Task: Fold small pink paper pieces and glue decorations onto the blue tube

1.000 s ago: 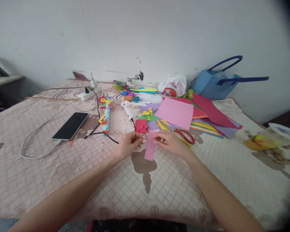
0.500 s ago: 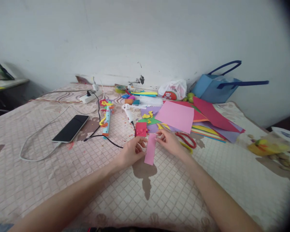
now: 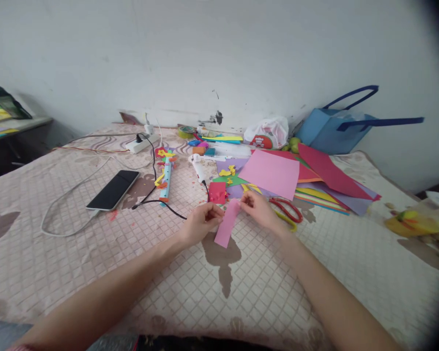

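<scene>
A narrow strip of pink paper slants between my hands above the patterned tablecloth. My left hand pinches its left edge, fingers curled. At the top right corner of the strip, my right hand is closed on it with thumb and fingers. Just beyond the strip lies a small red paper square with scraps on it. Scissors with red handles rest beside my right hand, and a yellow-handled pair is partly hidden under my right wrist.
A white glue gun with a black cord lies past my left hand. Leftward are a decorated light-blue strip, a phone on a cable and a power strip. Coloured paper sheets and a blue bag are at the right.
The pink strip has tilted, its near end swinging left and its top bending slightly. Both hands stay at its edges. The whole view has shifted a little.
</scene>
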Demonstrator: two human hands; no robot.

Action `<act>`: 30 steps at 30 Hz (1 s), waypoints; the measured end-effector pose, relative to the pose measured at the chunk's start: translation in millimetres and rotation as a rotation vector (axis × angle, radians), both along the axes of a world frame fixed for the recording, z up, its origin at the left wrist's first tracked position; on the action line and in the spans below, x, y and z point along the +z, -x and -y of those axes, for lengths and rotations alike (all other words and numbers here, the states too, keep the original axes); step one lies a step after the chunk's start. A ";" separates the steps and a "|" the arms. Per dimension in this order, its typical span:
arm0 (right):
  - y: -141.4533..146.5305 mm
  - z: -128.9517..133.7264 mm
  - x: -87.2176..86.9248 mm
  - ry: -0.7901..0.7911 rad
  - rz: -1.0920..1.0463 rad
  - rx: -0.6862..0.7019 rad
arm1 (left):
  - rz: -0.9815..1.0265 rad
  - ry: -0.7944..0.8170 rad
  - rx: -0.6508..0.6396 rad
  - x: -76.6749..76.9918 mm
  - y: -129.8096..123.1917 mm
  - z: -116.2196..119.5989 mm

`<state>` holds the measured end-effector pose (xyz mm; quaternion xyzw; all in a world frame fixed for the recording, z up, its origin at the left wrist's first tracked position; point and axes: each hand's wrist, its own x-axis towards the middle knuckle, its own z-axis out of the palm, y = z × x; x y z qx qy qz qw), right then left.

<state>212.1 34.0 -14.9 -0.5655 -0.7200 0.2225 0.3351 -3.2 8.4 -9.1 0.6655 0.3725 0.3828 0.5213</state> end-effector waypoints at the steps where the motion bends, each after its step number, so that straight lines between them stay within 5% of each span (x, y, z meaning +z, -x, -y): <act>1: -1.3 2.0 3.0 0.037 -0.074 0.026 | -0.064 -0.079 0.046 3.0 1.8 0.1; 6: -6.2 11.1 14.2 0.188 -0.589 0.061 | -0.241 -0.193 0.185 13.2 8.7 -1.2; 13: 0.6 20.8 29.5 0.201 -0.917 -0.030 | -0.092 0.113 0.020 6.6 5.3 -2.9; 16: 18.8 28.8 26.5 0.361 -1.172 -0.040 | -0.009 0.204 -0.007 6.8 4.4 -2.5; 20: 48.2 42.9 13.4 0.636 -1.193 0.084 | 0.062 0.212 -0.016 7.1 2.4 -0.8; 26: 51.9 45.7 12.7 0.456 -1.238 -0.082 | 0.214 0.068 -0.134 9.8 2.0 3.4; 30: 45.2 42.1 14.3 0.428 -1.249 -0.078 | 0.134 -0.109 -0.120 11.7 2.7 5.9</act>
